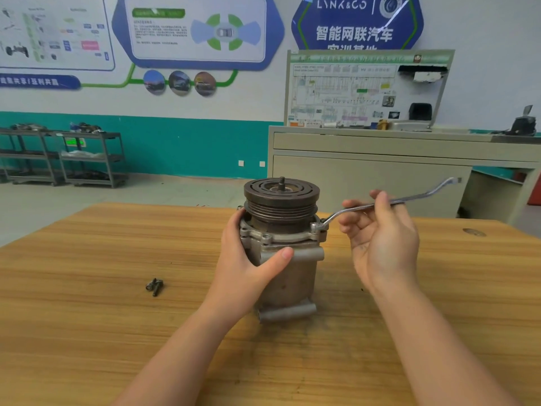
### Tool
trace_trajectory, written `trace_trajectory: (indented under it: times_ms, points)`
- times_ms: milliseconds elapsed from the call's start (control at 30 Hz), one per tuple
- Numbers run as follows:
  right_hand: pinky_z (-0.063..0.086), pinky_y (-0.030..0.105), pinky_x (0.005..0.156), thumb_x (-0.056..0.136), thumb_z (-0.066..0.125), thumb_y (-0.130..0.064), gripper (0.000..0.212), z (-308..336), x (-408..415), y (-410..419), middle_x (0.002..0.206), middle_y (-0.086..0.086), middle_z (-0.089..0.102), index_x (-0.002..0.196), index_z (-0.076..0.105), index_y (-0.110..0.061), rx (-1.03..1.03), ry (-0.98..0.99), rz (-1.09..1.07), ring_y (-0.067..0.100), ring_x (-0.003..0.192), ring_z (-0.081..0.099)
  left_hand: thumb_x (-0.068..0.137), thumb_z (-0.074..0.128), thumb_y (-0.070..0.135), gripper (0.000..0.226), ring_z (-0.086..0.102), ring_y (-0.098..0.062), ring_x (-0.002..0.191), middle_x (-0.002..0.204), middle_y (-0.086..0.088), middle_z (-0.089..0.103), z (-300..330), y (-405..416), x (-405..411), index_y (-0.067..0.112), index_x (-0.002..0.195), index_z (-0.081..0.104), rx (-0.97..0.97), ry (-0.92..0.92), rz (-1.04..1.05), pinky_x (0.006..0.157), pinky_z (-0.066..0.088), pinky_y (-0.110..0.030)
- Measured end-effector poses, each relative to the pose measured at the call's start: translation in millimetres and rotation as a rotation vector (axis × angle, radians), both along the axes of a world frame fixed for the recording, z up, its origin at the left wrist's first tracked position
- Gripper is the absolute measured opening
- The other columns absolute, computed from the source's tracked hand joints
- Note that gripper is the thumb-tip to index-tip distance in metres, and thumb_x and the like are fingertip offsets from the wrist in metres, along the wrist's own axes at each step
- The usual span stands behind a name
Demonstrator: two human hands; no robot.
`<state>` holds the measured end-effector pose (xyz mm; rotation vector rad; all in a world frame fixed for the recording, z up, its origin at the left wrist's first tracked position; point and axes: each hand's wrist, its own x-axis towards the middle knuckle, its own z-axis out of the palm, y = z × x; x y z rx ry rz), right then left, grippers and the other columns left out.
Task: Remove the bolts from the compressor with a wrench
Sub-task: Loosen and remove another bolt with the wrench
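Presently on the wooden table (87, 332):

- One compressor (282, 250), standing upright near the table's far edge, its dark grooved pulley (281, 200) on top, with a threaded stub rising from the pulley's centre.
- One wrench (389, 204), an offset ring type; its near ring end sits on a bolt at the right side of the compressor's flange, and the shaft slopes up and away to the right.
- Two loose bolts (154, 286), dark, lying touching one another on the table, well left of the compressor.
- One left hand (248, 259), wrapped around the compressor's left side, thumb laid across the front of the housing, fingers curled behind.
- One right hand (380, 238), palm turned toward the camera, fingertips and thumb pinching the wrench's shaft near mid-length; the other fingers are loosely bent.

Behind the table: two metal shelf carts (64, 156) against the left wall, one beige workbench (395, 159) carrying one wiring-diagram board (366, 89).
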<state>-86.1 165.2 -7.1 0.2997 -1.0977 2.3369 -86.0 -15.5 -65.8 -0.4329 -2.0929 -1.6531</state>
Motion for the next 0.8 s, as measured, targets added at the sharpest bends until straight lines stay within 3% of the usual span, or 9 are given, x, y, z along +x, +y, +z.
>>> trace_trajectory:
  times_ms: [133, 400, 500, 600, 667, 733, 800]
  points:
    - [0.046, 0.022, 0.047, 0.106, 0.032, -0.02, 0.017, -1, 6, -3, 0.069, 0.0, 0.067, 0.092, 0.042, -0.02, 0.14, 0.191, -0.271, 0.014, 0.048, 0.059, 0.066, 0.076, 0.064, 0.093, 0.03, 0.032, 0.115, 0.141, 0.027, 0.035, -1, -1, -2, 0.052, 0.139, 0.019, -0.006, 0.001, -0.01, 0.082, 0.032, 0.007]
    - [0.048, 0.024, 0.048, 0.099, 0.048, -0.04, 0.013, -9, 15, -16, 0.074, -0.007, 0.068, 0.089, 0.054, -0.045, 0.439, 0.425, -0.484, 0.01, 0.05, 0.061, 0.059, 0.071, 0.071, 0.096, 0.031, 0.026, 0.121, 0.141, 0.027, 0.036, 0, 0, -1, 0.053, 0.137, 0.019, -0.005, 0.008, -0.004, 0.09, 0.032, -0.002]
    - [0.051, 0.03, 0.051, 0.101, 0.049, -0.039, 0.02, -18, 16, -15, 0.068, -0.008, 0.06, 0.093, 0.058, -0.023, 0.679, 0.599, -0.57, 0.005, 0.056, 0.061, 0.06, 0.073, 0.069, 0.095, 0.036, 0.017, 0.127, 0.143, 0.022, 0.039, -1, 0, -1, 0.049, 0.139, 0.023, -0.001, 0.025, -0.013, 0.096, 0.034, -0.005]
    - [0.055, 0.025, 0.063, 0.099, 0.057, -0.027, 0.017, -26, 17, -18, 0.084, -0.002, 0.062, 0.098, 0.06, -0.011, 0.903, 0.786, -0.633, 0.012, 0.069, 0.063, 0.065, 0.085, 0.054, 0.09, 0.045, -0.006, 0.132, 0.142, 0.009, 0.044, -1, 2, -4, 0.044, 0.136, 0.031, 0.049, 0.04, -0.019, 0.111, 0.04, -0.033]
    - [0.054, 0.022, 0.071, 0.097, 0.058, -0.017, 0.013, -30, 15, -19, 0.088, 0.008, 0.065, 0.096, 0.062, -0.005, 1.004, 0.886, -0.699, 0.016, 0.079, 0.062, 0.062, 0.086, 0.053, 0.088, 0.046, -0.012, 0.131, 0.141, 0.005, 0.045, 0, 3, -4, 0.049, 0.13, 0.03, 0.059, 0.058, -0.001, 0.112, 0.039, -0.042]
    - [0.05, 0.018, 0.074, 0.098, 0.055, -0.017, 0.015, -33, 14, -22, 0.084, 0.015, 0.065, 0.093, 0.059, -0.004, 0.961, 0.862, -0.753, 0.016, 0.078, 0.059, 0.06, 0.078, 0.061, 0.091, 0.044, -0.006, 0.132, 0.143, 0.008, 0.044, -1, 2, -3, 0.049, 0.135, 0.029, 0.019, 0.048, -0.023, 0.111, 0.04, -0.036]
    - [0.047, 0.018, 0.065, 0.104, 0.041, -0.027, 0.023, -32, 16, -27, 0.082, 0.008, 0.062, 0.091, 0.054, -0.014, 0.672, 0.693, -0.638, 0.016, 0.064, 0.055, 0.06, 0.074, 0.068, 0.089, 0.039, 0.01, 0.129, 0.143, 0.018, 0.041, -3, -2, -2, 0.057, 0.134, 0.024, -0.006, 0.036, -0.014, 0.106, 0.039, -0.02]
